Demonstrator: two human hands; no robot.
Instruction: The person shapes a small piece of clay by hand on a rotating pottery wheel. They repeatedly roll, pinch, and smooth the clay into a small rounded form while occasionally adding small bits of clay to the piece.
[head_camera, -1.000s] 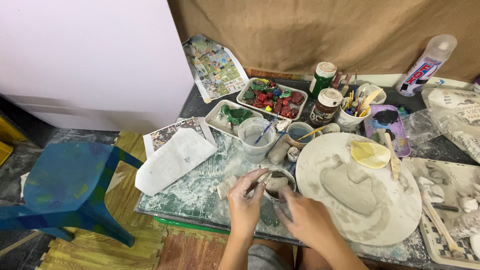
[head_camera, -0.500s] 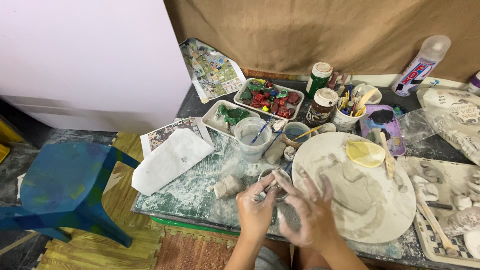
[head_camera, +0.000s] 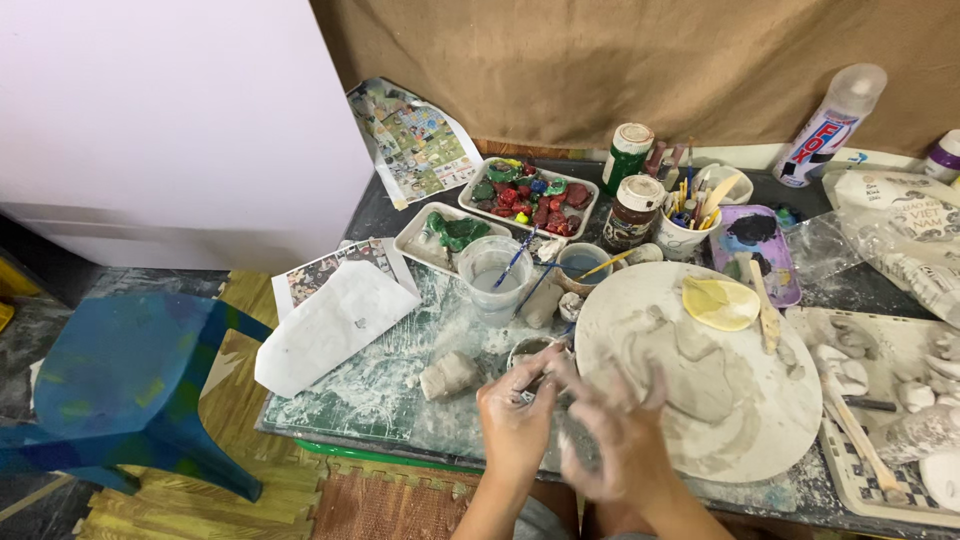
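My left hand (head_camera: 515, 420) and my right hand (head_camera: 615, 435), both smeared with grey clay, are close together at the table's near edge. They hover just in front of a small clay-coated bowl (head_camera: 530, 350). The right hand is blurred, with its fingers spread over the near-left rim of a round white board (head_camera: 760, 420) smeared with clay. The left hand's fingers point toward the bowl; whether they pinch anything is unclear. A grey clay lump (head_camera: 447, 375) lies just left of the hands.
A yellow sponge (head_camera: 720, 303) and a wooden tool (head_camera: 765, 310) rest on the board. Behind stand a water cup with a brush (head_camera: 493, 272), trays of painted pieces (head_camera: 528, 195), jars (head_camera: 633, 210), a tool cup (head_camera: 690, 225) and a spray can (head_camera: 828, 125). White paper (head_camera: 335, 320) and a blue stool (head_camera: 130, 370) are left.
Both hands pulled back from the small bowl toward me and came together. The right hand now moves quickly with its fingers spread.
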